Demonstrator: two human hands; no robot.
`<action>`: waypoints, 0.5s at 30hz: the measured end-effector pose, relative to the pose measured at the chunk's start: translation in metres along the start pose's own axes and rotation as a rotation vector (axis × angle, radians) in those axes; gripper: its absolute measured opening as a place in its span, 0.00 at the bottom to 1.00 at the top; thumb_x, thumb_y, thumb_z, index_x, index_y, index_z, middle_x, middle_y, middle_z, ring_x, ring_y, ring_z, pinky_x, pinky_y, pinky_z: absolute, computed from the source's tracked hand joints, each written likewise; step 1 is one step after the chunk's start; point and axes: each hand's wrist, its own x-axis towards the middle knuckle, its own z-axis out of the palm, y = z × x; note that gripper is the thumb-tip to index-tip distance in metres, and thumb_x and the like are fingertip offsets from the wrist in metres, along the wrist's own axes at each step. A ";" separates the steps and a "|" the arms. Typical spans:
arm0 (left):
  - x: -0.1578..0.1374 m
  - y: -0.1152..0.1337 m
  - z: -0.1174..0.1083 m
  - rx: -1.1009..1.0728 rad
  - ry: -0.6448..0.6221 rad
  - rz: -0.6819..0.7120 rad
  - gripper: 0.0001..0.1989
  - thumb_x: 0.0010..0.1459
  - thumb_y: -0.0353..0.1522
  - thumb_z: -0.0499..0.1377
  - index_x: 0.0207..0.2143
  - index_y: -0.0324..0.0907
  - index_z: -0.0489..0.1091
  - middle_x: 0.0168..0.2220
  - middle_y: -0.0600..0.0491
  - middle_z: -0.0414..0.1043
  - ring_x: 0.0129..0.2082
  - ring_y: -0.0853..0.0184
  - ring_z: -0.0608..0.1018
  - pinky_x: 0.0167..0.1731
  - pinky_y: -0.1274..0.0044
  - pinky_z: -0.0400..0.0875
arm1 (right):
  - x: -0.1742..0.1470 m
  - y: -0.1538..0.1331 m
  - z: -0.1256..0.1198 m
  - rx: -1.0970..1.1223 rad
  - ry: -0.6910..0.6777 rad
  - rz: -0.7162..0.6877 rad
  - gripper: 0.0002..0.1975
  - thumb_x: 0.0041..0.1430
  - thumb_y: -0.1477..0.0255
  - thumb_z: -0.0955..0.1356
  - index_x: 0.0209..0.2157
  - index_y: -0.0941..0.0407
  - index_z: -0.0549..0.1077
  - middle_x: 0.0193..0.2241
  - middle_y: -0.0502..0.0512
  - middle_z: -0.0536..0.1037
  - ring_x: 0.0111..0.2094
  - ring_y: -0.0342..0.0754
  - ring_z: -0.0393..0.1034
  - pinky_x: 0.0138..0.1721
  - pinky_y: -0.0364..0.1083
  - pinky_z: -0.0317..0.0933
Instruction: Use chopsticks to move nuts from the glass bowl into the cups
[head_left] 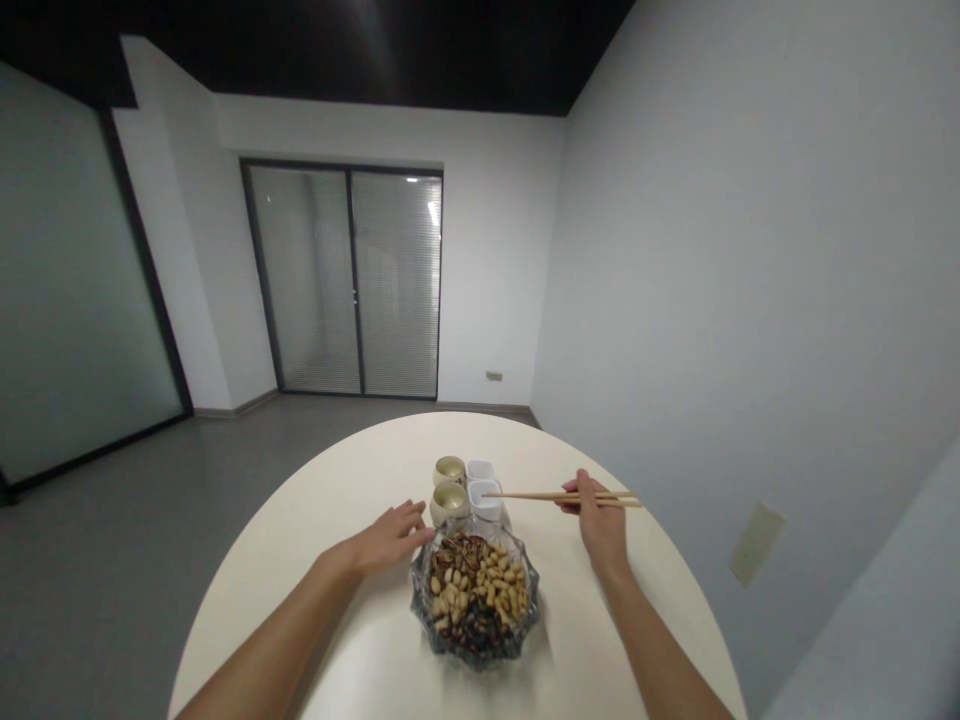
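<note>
A pair of wooden chopsticks [536,496] lies in the grip of my right hand [598,515], pointing left. Their tips are over the nearer white cup [485,502]; I cannot tell whether they touch it. My left hand [395,535] rests with fingers spread, its thumb at the rim of a clear glass bowl [529,610]. Sections of peanuts [501,580], pistachios [451,595], dark seeds [480,630] and brown long-shaped pieces [459,553] fill the bowl. Behind it stand two greenish cups, one nearer [450,497] and one farther [449,469], beside a farther white cup [480,469].
Everything stands on a round cream table [360,460]. A white wall [712,300] runs close along its right side. Beyond the far edge are grey floor [247,450] and a glass double door [349,290] with blinds.
</note>
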 end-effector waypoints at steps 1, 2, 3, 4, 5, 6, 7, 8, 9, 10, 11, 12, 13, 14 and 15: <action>0.000 0.000 0.000 0.000 -0.001 -0.001 0.34 0.64 0.59 0.42 0.52 0.46 0.72 0.69 0.48 0.50 0.69 0.48 0.49 0.66 0.58 0.41 | 0.000 0.000 0.000 0.001 -0.002 0.000 0.30 0.53 0.44 0.69 0.23 0.59 0.76 0.18 0.55 0.77 0.20 0.46 0.74 0.22 0.41 0.72; 0.000 0.000 0.000 0.001 -0.004 -0.004 0.34 0.63 0.59 0.42 0.52 0.45 0.72 0.69 0.48 0.50 0.69 0.48 0.49 0.66 0.57 0.41 | 0.000 -0.001 0.000 0.004 -0.005 0.000 0.30 0.53 0.44 0.69 0.23 0.59 0.76 0.18 0.55 0.77 0.20 0.46 0.74 0.22 0.41 0.72; 0.001 -0.001 0.000 0.003 -0.008 -0.006 0.35 0.63 0.59 0.42 0.52 0.45 0.72 0.69 0.48 0.50 0.69 0.48 0.49 0.66 0.57 0.41 | -0.001 -0.001 0.000 0.007 -0.009 0.000 0.30 0.53 0.44 0.69 0.23 0.59 0.76 0.18 0.55 0.77 0.20 0.46 0.73 0.22 0.41 0.72; 0.001 -0.001 0.000 0.005 -0.011 -0.008 0.35 0.63 0.59 0.42 0.52 0.45 0.72 0.69 0.47 0.50 0.69 0.48 0.48 0.66 0.57 0.41 | -0.001 -0.002 0.000 0.012 -0.013 0.000 0.29 0.53 0.44 0.69 0.24 0.59 0.76 0.18 0.55 0.77 0.19 0.46 0.73 0.21 0.41 0.72; 0.001 -0.001 0.000 0.006 -0.013 -0.010 0.35 0.63 0.59 0.42 0.52 0.45 0.72 0.69 0.47 0.49 0.69 0.48 0.48 0.66 0.57 0.41 | -0.002 -0.002 0.000 0.018 -0.019 -0.002 0.29 0.53 0.44 0.69 0.24 0.59 0.76 0.17 0.55 0.77 0.19 0.45 0.73 0.21 0.41 0.71; 0.001 -0.002 0.001 0.007 -0.014 -0.010 0.36 0.63 0.60 0.42 0.52 0.45 0.72 0.69 0.47 0.49 0.69 0.48 0.48 0.66 0.57 0.41 | -0.002 -0.002 0.001 0.023 -0.027 -0.004 0.29 0.54 0.45 0.69 0.24 0.59 0.76 0.17 0.55 0.77 0.19 0.45 0.73 0.21 0.41 0.71; 0.002 -0.002 0.001 0.006 -0.013 -0.008 0.36 0.63 0.60 0.42 0.52 0.45 0.72 0.69 0.46 0.49 0.69 0.48 0.48 0.66 0.57 0.41 | -0.003 -0.003 0.001 0.030 -0.037 -0.008 0.29 0.54 0.45 0.69 0.24 0.59 0.76 0.17 0.54 0.77 0.19 0.45 0.72 0.21 0.40 0.70; 0.002 -0.002 0.001 0.005 -0.012 -0.007 0.36 0.63 0.60 0.42 0.52 0.44 0.72 0.69 0.46 0.49 0.69 0.48 0.49 0.66 0.57 0.41 | -0.003 -0.003 0.002 0.035 -0.048 -0.013 0.29 0.54 0.45 0.69 0.24 0.59 0.76 0.17 0.54 0.77 0.18 0.45 0.72 0.20 0.40 0.70; 0.002 -0.002 0.001 0.005 -0.011 -0.007 0.36 0.63 0.60 0.42 0.52 0.44 0.72 0.69 0.46 0.49 0.69 0.48 0.49 0.66 0.57 0.41 | -0.004 -0.003 0.002 0.040 -0.063 -0.020 0.28 0.55 0.45 0.69 0.23 0.59 0.76 0.16 0.54 0.76 0.18 0.44 0.72 0.19 0.40 0.69; 0.002 -0.001 0.001 0.007 -0.011 -0.006 0.36 0.63 0.60 0.41 0.52 0.44 0.72 0.69 0.46 0.49 0.69 0.48 0.49 0.66 0.57 0.41 | -0.004 -0.003 0.002 0.044 -0.080 -0.027 0.28 0.55 0.46 0.69 0.23 0.59 0.76 0.16 0.54 0.76 0.18 0.44 0.71 0.19 0.40 0.68; 0.002 -0.001 0.000 0.011 -0.011 -0.006 0.37 0.63 0.60 0.41 0.51 0.44 0.72 0.69 0.45 0.49 0.69 0.48 0.48 0.66 0.57 0.41 | -0.005 -0.002 0.003 0.049 -0.099 -0.035 0.28 0.55 0.46 0.69 0.23 0.59 0.76 0.16 0.53 0.75 0.17 0.44 0.71 0.19 0.40 0.68; 0.002 0.000 0.000 0.016 -0.012 -0.005 0.37 0.63 0.60 0.41 0.51 0.43 0.72 0.69 0.45 0.49 0.69 0.48 0.48 0.66 0.57 0.41 | -0.005 -0.002 0.003 0.053 -0.121 -0.041 0.28 0.56 0.46 0.69 0.22 0.59 0.76 0.16 0.53 0.75 0.17 0.44 0.71 0.18 0.40 0.67; 0.002 0.001 0.000 0.019 -0.014 -0.004 0.37 0.63 0.60 0.41 0.51 0.43 0.72 0.69 0.44 0.49 0.69 0.48 0.48 0.66 0.57 0.41 | -0.006 -0.001 0.003 0.056 -0.144 -0.049 0.28 0.56 0.47 0.69 0.22 0.59 0.76 0.16 0.53 0.75 0.17 0.44 0.71 0.18 0.40 0.67; 0.002 0.001 0.000 0.021 -0.016 -0.003 0.37 0.63 0.60 0.40 0.51 0.43 0.72 0.69 0.44 0.48 0.69 0.48 0.48 0.66 0.57 0.41 | -0.006 0.000 0.003 0.058 -0.169 -0.056 0.27 0.56 0.47 0.68 0.22 0.58 0.76 0.16 0.53 0.75 0.17 0.45 0.71 0.18 0.41 0.67; 0.002 0.002 0.000 0.021 -0.017 -0.003 0.37 0.63 0.60 0.40 0.51 0.43 0.72 0.69 0.44 0.48 0.69 0.48 0.48 0.66 0.57 0.41 | -0.006 0.001 0.003 0.057 -0.193 -0.062 0.27 0.57 0.48 0.68 0.22 0.58 0.76 0.16 0.53 0.75 0.17 0.45 0.71 0.18 0.41 0.67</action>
